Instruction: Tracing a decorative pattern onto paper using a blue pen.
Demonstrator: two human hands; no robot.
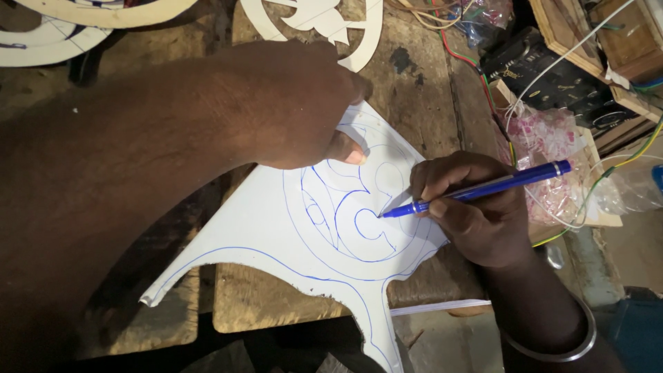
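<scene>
A white sheet [269, 228] with curved cut edges lies on a worn wooden bench [428, 97]. Blue pen lines on it form circles and scrolls. My left hand [290, 103] presses down on the sheet's upper part, thumb flat on the drawing. In my right hand [469, 207] I grip a blue pen [483, 188]; its tip touches the sheet inside the circular pattern. A metal bangle [559, 349] sits on my right wrist.
White cut-out shapes [324, 21] lie at the top of the bench and at the top left. On the right are a clear plastic bag with pink print [552, 145], coloured wires [476, 62], a black device [545, 76] and wooden frames [573, 34].
</scene>
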